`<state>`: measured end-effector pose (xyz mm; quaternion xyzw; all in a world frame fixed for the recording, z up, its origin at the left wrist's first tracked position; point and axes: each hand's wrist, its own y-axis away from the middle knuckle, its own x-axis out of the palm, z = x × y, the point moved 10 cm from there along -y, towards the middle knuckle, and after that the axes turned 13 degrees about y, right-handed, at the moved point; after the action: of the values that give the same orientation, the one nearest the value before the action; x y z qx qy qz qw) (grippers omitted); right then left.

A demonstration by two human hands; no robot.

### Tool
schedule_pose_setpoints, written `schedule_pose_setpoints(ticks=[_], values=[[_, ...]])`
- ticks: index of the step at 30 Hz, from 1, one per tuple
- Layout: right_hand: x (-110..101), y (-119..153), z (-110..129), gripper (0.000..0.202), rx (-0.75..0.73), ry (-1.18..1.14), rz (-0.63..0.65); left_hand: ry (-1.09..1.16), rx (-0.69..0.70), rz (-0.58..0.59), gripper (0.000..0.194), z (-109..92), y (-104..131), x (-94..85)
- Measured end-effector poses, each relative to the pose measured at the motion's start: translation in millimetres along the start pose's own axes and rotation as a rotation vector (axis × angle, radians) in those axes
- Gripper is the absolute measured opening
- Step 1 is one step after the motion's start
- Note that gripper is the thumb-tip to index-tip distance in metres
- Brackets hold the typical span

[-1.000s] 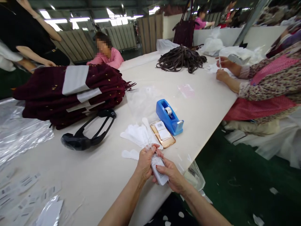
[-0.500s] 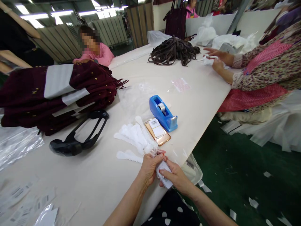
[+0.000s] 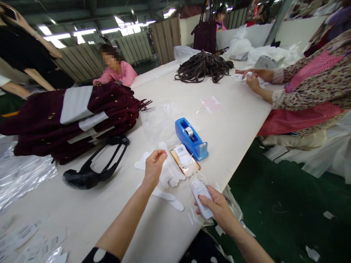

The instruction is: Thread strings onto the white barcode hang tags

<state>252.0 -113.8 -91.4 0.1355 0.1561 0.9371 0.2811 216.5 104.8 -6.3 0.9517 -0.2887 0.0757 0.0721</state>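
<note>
In my right hand (image 3: 219,210) is a stack of white tags (image 3: 202,197), gripped between thumb and fingers near the table edge, with clear loops at its far end. My left hand (image 3: 155,166) is raised over the white scalloped strips (image 3: 171,175), fingers pinched together; whether anything is between them I cannot make out. Just beyond the tags lies a gold phone (image 3: 185,160) with a barcode label and white card on its back. A blue tape dispenser (image 3: 192,140) with a roll in it stands against the phone's far side.
Folded maroon goods (image 3: 109,106) are piled at left, beside a black strap-like frame (image 3: 87,170). Dark straps (image 3: 205,67) lie heaped at the back. A co-worker's hands (image 3: 253,78) handle white material at right. Barcode labels (image 3: 24,233) lie front left.
My hands have parted. The left has let go of the tag stack and moved up and left over the strips; the right keeps the stack, slightly further right.
</note>
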Motion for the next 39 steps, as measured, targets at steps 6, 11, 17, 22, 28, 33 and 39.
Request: schedule_pose_setpoints(ticks=[6, 11, 17, 22, 28, 33, 39], values=[[-1, -20, 16, 0.033, -0.030, -0.031, -0.100, -0.120, -0.384, 0.315, 0.031, 46, 43, 29.3], [22, -29, 43, 0.022, -0.237, 0.343, -0.158, 0.361, -0.498, 0.205, 0.029, 81, 105, 38.7], [68, -31, 53, 0.030, -0.442, 0.994, -0.175, 0.504, -0.423, -0.155, 0.036, 85, 104, 0.2], [101, -25, 67, 0.031, -0.573, 1.069, -0.162, 0.581, -0.374, -0.203, 0.030, 70, 103, -16.0], [130, -11, 78, 0.033, -0.655, 0.979, 0.042, 0.651, -0.349, -0.243, 0.026, 59, 99, -44.0], [138, -2, 87, 0.089, -0.732, 1.095, 0.246, 0.836, -0.628, -0.106, 0.023, 71, 114, -54.5], [154, -3, 73, 0.124, -0.670, 1.045, 0.563, 0.880, -0.734, 0.057, 0.024, 63, 135, -40.2]])
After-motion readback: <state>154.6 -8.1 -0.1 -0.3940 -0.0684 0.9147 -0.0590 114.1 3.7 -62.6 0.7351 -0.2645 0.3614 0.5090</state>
